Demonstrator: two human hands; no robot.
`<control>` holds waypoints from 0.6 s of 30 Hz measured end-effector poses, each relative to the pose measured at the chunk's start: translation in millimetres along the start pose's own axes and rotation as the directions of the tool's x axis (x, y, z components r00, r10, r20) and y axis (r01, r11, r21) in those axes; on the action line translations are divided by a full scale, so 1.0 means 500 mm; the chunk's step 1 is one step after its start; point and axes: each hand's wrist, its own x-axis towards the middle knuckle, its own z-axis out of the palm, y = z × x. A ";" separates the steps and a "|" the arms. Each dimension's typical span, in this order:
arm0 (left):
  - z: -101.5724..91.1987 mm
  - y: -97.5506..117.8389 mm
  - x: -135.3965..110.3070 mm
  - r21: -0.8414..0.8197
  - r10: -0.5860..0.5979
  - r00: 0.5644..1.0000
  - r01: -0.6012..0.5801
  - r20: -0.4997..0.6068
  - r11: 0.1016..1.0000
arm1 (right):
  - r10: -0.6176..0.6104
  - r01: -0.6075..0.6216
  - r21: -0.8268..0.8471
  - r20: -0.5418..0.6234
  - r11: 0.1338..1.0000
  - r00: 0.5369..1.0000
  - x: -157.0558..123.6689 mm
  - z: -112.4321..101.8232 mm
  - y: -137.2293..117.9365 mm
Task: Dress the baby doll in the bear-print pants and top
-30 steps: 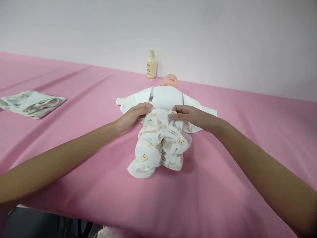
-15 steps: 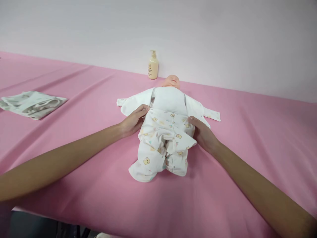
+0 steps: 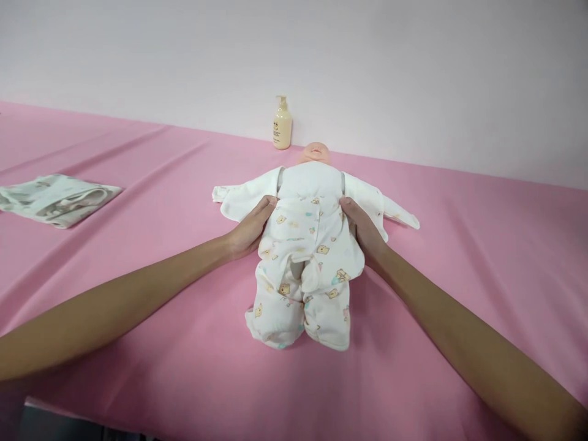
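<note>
A baby doll point(image 3: 315, 152) lies on its back on the pink sheet point(image 3: 436, 202), head toward the wall. It wears a white top with its sleeves spread sideways and bear-print trousers point(image 3: 305, 263). My left hand point(image 3: 250, 226) grips the trousers' waist at the doll's left side. My right hand point(image 3: 362, 229) grips the waist at the other side. Both hands have their fingers closed on the fabric, which reaches the doll's belly.
A cream pump bottle point(image 3: 282, 124) stands by the wall just behind the doll's head. A folded printed cloth point(image 3: 55, 199) lies at the far left of the sheet. The table's front edge runs along the bottom left.
Both hands moved from the front of the waistband to the doll's sides and pulled the trousers up. The bunched legs now lie smoother and longer.
</note>
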 end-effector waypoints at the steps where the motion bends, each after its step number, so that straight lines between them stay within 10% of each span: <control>1: -0.003 -0.001 0.000 0.016 0.004 1.000 -0.004 0.002 1.000 | -0.003 0.002 -0.028 -0.014 1.000 1.000 -0.001 -0.006 0.005; 13: -0.022 0.050 0.016 0.376 0.160 0.980 -0.193 0.116 0.906 | -0.322 0.240 -0.405 -0.147 0.882 0.935 0.013 -0.050 0.023; 18: -0.024 0.043 0.055 0.322 0.169 0.986 -0.159 -0.001 0.933 | -0.225 0.182 -0.314 -0.105 0.932 0.969 0.049 -0.061 0.007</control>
